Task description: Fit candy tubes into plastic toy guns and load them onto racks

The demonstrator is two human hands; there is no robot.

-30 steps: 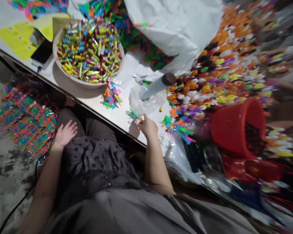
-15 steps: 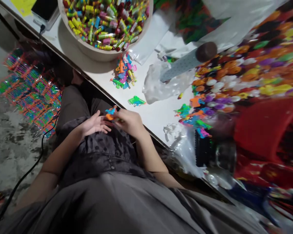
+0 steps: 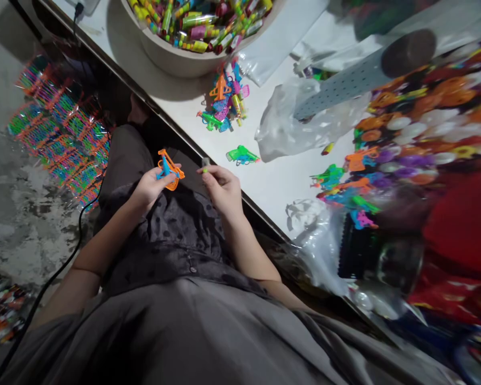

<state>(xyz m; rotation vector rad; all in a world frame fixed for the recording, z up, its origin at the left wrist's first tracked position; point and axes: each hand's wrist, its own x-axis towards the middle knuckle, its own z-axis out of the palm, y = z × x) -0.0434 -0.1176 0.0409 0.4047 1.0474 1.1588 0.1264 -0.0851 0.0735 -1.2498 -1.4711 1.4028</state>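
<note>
My left hand (image 3: pixel 150 187) grips an orange and blue plastic toy (image 3: pixel 172 171), shaped like a small toy gun, above my lap. Apart from it on the right, my right hand (image 3: pixel 223 190) pinches a tiny piece (image 3: pixel 204 164) with a grey top and a yellow-green tip; its kind is too small to make out. On the table edge just beyond lies a green and blue toy gun (image 3: pixel 242 155). Behind that is a small heap of mixed plastic toys (image 3: pixel 221 104), in orange, pink, blue and green, with a small candy-filled tube (image 3: pixel 237 106) among them.
A round tub (image 3: pixel 176 61) full of colourful candy tubes stands at the back. A dotted cylinder (image 3: pixel 340 85) lies over a clear plastic bag (image 3: pixel 276 128). Many colourful pieces (image 3: pixel 417 128) spread out at right. Packed bundles of toys (image 3: pixel 60 133) rest on the floor, near a black cable (image 3: pixel 70 256).
My hands were together at the toy and have moved apart. The left hand now holds the orange and blue toy; the right holds a tiny piece. The view has shifted.
</note>
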